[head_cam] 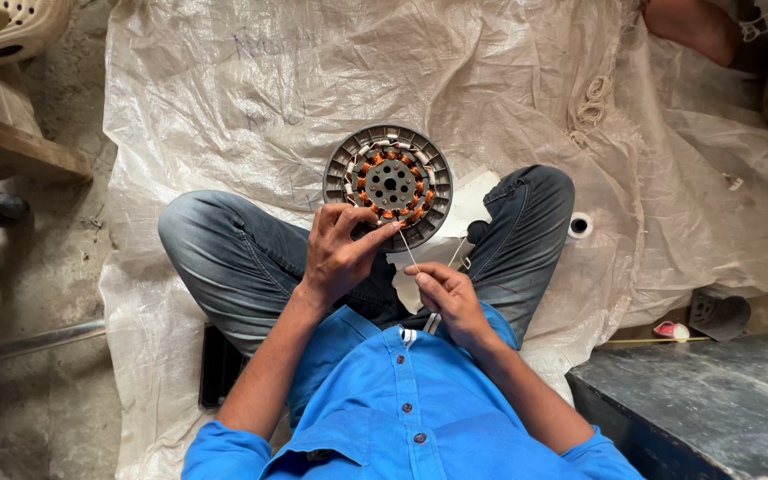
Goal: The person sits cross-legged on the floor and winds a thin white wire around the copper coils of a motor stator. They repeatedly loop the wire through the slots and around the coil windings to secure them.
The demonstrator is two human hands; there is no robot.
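Our left grip [338, 253] pinches the lower rim of the round stator [388, 185], thumb and forefinger pressed onto its edge, the other fingers curled behind it. Our right grip [445, 295], just below the stator and to its right, is pressed together on a thin white thread [407, 251] that runs up taut to the stator's lower edge beside the left fingertips.

We see the stator as a flat metal disc, face up, propped between our crossed knees above the lap. Its outer ring is dull grey laminated steel cut into many narrow slots. Inside that ring sit copper-orange wire coils with pale insulating strips among them, and the centre is a grey hub pierced by a ring of small holes around a larger one.

Below the stator our legs are in faded blue-grey jeans [251, 258], and nearer still is a bright blue buttoned shirt [384, 400]. Under and around the stator lies a crinkled, translucent white woven plastic sheet [251, 107] spread on the floor. Right of the stator, past the knee, a small white spool [580, 225] rests on the sheet. Far below and right of it is a dark, rough slab [704, 400].
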